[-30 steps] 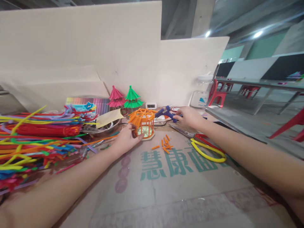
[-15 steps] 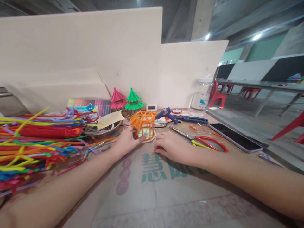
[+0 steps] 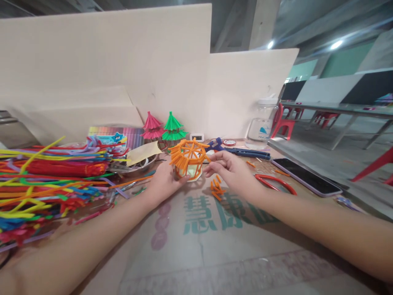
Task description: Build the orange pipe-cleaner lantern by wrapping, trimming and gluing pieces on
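My left hand (image 3: 166, 179) is closed around the lower left side of a small orange pipe-cleaner pavilion (image 3: 190, 155), with its thumb at the front of the pale round base. Orange strips fan out over the left part of the pavilion's roof; spokes show on top. At the right edge of that roof, my right hand (image 3: 229, 169) pinches a short orange pipe-cleaner piece (image 3: 208, 159). Several more short orange pieces (image 3: 216, 187) lie on the table below my right fingers. Part of the pavilion's left side is hidden by my left hand.
Pipe cleaners (image 3: 61, 170) are heaped at left. Pink (image 3: 152, 126) and green (image 3: 173, 126) pavilion-like models stand behind, beside a small clock (image 3: 197, 137). A blue glue gun (image 3: 215, 143), red-handled pliers (image 3: 281, 182), a phone (image 3: 303, 176) and a bottle (image 3: 260, 125) are at right.
My right hand has lifted from the table to the roof's right edge with an orange piece, uncovering the loose pieces. My left hand still holds the pavilion, which is slightly raised or tilted.
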Motion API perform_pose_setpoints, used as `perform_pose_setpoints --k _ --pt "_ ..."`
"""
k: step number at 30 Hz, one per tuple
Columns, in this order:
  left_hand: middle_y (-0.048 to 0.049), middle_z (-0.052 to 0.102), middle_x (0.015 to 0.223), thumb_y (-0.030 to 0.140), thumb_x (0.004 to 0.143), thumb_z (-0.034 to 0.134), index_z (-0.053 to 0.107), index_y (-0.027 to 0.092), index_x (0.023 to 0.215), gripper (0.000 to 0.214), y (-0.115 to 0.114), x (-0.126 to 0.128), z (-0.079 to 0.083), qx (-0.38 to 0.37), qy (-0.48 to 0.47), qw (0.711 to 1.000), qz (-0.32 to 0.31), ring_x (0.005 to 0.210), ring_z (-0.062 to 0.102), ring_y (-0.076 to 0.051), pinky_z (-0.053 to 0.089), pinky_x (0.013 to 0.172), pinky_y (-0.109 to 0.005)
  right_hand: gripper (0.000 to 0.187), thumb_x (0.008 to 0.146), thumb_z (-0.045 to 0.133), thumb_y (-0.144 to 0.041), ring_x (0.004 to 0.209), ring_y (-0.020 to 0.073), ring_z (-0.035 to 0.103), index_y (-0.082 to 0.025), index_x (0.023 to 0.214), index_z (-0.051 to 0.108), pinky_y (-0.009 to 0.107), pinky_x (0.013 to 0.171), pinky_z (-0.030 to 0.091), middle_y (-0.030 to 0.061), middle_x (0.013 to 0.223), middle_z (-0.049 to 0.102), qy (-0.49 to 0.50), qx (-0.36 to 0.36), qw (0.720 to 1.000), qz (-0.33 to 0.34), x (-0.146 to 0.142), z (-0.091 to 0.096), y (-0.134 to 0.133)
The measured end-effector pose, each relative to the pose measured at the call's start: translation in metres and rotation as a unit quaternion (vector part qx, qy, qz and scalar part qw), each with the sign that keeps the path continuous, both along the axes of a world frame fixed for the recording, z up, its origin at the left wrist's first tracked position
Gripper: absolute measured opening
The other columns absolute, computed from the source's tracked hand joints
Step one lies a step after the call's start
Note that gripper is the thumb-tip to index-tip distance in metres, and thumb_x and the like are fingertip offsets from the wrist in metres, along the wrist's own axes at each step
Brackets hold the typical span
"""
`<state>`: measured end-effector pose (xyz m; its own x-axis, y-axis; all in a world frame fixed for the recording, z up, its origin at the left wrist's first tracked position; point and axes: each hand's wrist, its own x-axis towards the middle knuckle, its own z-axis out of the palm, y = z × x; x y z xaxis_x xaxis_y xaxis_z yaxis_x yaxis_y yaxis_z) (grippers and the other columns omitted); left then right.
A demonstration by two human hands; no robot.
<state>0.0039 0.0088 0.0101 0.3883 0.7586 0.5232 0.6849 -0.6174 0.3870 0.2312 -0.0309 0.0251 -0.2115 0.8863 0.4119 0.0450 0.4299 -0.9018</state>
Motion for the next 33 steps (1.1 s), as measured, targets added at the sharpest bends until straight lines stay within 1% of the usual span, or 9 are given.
perform_pose_setpoints --k 3,6,8,12,16,19,24,28,33 --pt "-0.0083 0.066 0.119 0.033 0.081 0.063 0.061 0.022 0.116 0.037 0.001 0.000 0.000 0.021 0.038 0.999 -0.014 0.115 0.059 -0.029 0.045 0.101 -0.044 0.020 0.089 0.058 -0.040 0.074 0.0184 0.072 -0.020 0.088 0.054 0.034 0.074 0.056 0.0038 0.080 0.073 -0.012 -0.021 1.000 -0.011 0.000 -0.001 0.002" --pt "-0.0081 0.066 0.116 0.030 0.079 0.064 0.063 0.023 0.113 0.034 0.001 -0.001 -0.001 0.035 0.041 0.998 -0.009 0.112 0.059 -0.029 0.045 0.100 -0.044 0.025 0.090 0.055 -0.044 0.064 0.0167 0.070 -0.020 0.082 0.054 0.031 0.065 0.055 0.0024 0.072 0.071 -0.043 -0.015 0.999 -0.023 0.000 -0.002 0.000" --pt "-0.0087 0.065 0.116 0.032 0.080 0.064 0.061 0.022 0.113 0.035 0.001 -0.001 -0.002 0.044 0.049 0.998 -0.003 0.112 0.059 -0.030 0.045 0.100 -0.045 0.027 0.091 0.053 -0.045 0.062 0.0151 0.068 -0.020 0.079 0.054 0.029 0.063 0.054 0.0013 0.069 0.069 -0.054 -0.003 0.998 -0.024 -0.001 -0.003 -0.003" --pt "-0.0099 0.063 0.119 0.036 0.081 0.063 0.058 0.021 0.117 0.039 0.002 -0.002 -0.004 0.062 0.065 0.996 0.009 0.115 0.057 -0.030 0.044 0.100 -0.045 0.025 0.092 0.052 -0.043 0.062 0.0142 0.065 -0.021 0.079 0.055 0.027 0.062 0.052 0.0003 0.068 0.068 -0.067 0.018 0.997 -0.033 -0.005 -0.006 -0.007" --pt "-0.0096 0.062 0.119 0.036 0.082 0.063 0.059 0.021 0.116 0.037 0.001 -0.001 -0.003 0.061 0.071 0.996 0.010 0.115 0.056 -0.030 0.044 0.099 -0.044 0.022 0.091 0.054 -0.038 0.060 0.0139 0.064 -0.021 0.078 0.055 0.027 0.061 0.052 -0.0003 0.067 0.067 -0.082 0.018 0.996 -0.042 -0.008 -0.007 -0.007" --pt "-0.0096 0.063 0.118 0.035 0.082 0.063 0.059 0.021 0.115 0.036 0.000 -0.001 -0.003 0.063 0.070 0.996 0.009 0.114 0.056 -0.030 0.044 0.099 -0.044 0.021 0.091 0.054 -0.037 0.059 0.0140 0.064 -0.022 0.077 0.055 0.028 0.061 0.053 -0.0008 0.065 0.067 -0.080 0.015 0.996 -0.034 -0.010 -0.009 -0.005" --pt "-0.0095 0.063 0.116 0.035 0.083 0.061 0.059 0.021 0.113 0.033 -0.001 0.000 -0.001 0.070 0.079 0.994 0.006 0.112 0.057 -0.030 0.045 0.096 -0.043 0.023 0.090 0.055 -0.041 0.058 0.0144 0.064 -0.022 0.076 0.055 0.029 0.060 0.053 -0.0009 0.064 0.067 -0.062 -0.018 0.998 -0.017 -0.011 -0.010 -0.001" --pt "-0.0095 0.063 0.113 0.033 0.083 0.061 0.060 0.020 0.109 0.029 -0.001 0.000 -0.001 0.074 0.081 0.994 0.002 0.109 0.058 -0.030 0.046 0.093 -0.042 0.024 0.090 0.055 -0.042 0.057 0.0144 0.063 -0.022 0.077 0.054 0.029 0.060 0.053 -0.0014 0.064 0.067 -0.041 -0.031 0.999 -0.014 -0.011 -0.011 0.000" --pt "-0.0091 0.063 0.112 0.032 0.082 0.061 0.059 0.020 0.110 0.030 -0.001 0.001 0.000 0.074 0.075 0.994 -0.003 0.107 0.058 -0.029 0.046 0.093 -0.042 0.022 0.091 0.054 -0.039 0.057 0.0143 0.063 -0.023 0.076 0.053 0.029 0.061 0.054 -0.0017 0.062 0.066 -0.028 -0.042 0.999 -0.002 -0.013 -0.011 -0.002"
